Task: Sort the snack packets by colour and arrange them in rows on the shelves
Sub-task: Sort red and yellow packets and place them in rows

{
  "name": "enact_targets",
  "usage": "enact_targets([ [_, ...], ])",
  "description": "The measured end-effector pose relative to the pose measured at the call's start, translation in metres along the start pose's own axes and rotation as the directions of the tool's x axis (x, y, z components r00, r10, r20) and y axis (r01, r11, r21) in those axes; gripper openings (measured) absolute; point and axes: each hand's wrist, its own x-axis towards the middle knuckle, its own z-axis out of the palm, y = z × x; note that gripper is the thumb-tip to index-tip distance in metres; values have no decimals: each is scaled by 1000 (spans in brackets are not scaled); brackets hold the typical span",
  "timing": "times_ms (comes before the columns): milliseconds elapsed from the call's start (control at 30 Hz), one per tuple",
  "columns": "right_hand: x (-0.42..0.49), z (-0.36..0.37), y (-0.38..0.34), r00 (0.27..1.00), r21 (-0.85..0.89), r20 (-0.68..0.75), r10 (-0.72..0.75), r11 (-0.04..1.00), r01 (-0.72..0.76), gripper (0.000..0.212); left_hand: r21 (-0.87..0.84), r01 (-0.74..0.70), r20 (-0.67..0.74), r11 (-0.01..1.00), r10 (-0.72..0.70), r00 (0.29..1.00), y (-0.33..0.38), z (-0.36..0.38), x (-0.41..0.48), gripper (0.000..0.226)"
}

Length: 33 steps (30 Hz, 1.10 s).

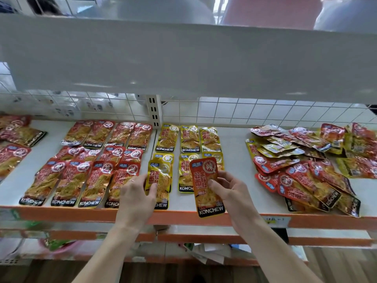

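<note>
While the left hand [138,194] pinches a yellow packet [161,176] by its left side, with the thumb on the face and the fingers curled at the edge, the right hand [230,190] holds a red packet [205,180], thumb on the front and fingers behind. The yellow packet is at the front edge of the shelf [234,160], near the middle, and it partly covers the yellow packet behind it. The red packet stands almost upright just beside it on the right, and its lower end hangs past the orange front edge [61,215].

Behind the two hands lie the yellow rows [189,139]: three packets along the back edge and more in front of them, one half hidden by the red packet. To the left of these are the red rows [91,160], four packets wide and three deep, each row overlapping the one behind, from the back edge to the front edge. More red packets [14,139] lie at the left end of the shelf, tilted and cut off by the frame.

At the right end a mixed heap [302,166] of red and yellow packets lies unsorted, one over another, some face down. Between the heap and the yellow rows the white shelf surface is bare.

A white wire grid [244,111] closes the back of the shelf, with a slotted post [154,111] in its middle. A white upper shelf [183,58] hangs above, and a lower shelf [183,237] with an orange edge shows below.
</note>
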Motion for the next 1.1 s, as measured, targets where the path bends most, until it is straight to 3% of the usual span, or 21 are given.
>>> enact_targets([
  [167,-2,0,1,1000,0,-16,-8,1000,8,20,45,15,28,999,-16,999,0,3,-2,30],
  [333,-5,1,-1,997,1,-63,-48,999,49,22,120,-37,86,992,27,996,1,2,-2,43],
  [567,-11,11,4,993,30,-96,-65,997,69,21,190,-160,306,969,96,947,-7,2,-3,58],
  [1100,-8,15,11,989,22,-128,-67,997,71,20,258,-174,266,950,103,958,0,15,10,59],
])
